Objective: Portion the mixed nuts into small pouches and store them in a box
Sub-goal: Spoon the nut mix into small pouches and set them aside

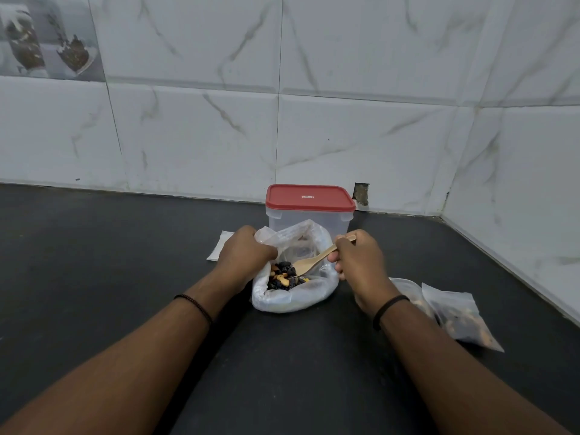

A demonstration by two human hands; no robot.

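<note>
Nuts [284, 275], dark and tan, fill a crumpled clear bag [292, 296].

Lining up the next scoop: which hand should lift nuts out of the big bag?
Right. The right hand already has a grip on the wooden spoon, whose bowl is in the mixed nuts. The left hand holds the bag open.

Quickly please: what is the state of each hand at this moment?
Left hand: grip closed on the rim of the plastic bag of nuts.
Right hand: grip closed on the wooden spoon.
</note>
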